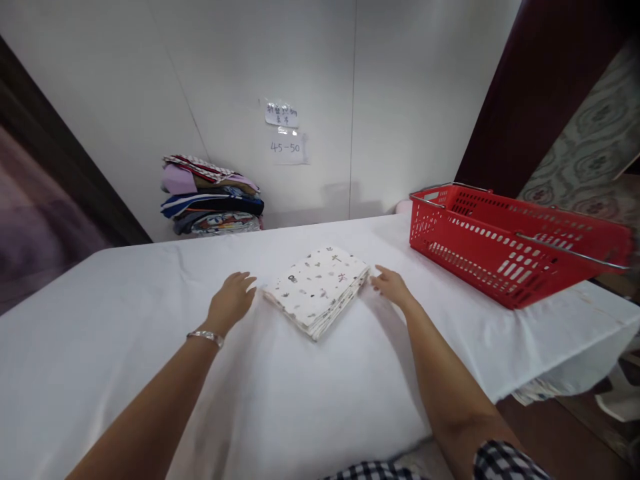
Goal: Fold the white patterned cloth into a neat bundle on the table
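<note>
Right now the folded patterned cloth [317, 288] lies mid-surface, on the white surface [125, 320]. My left hand [231, 300] sits flat just beside its left edge, grip loose and holding nothing; my right hand [393, 285] touches its right corner, fingers spread. Farther right, the red basket [500, 250] — its inside mostly hidden. A stack of folded clothes [210, 197] stands against the wall.
</note>
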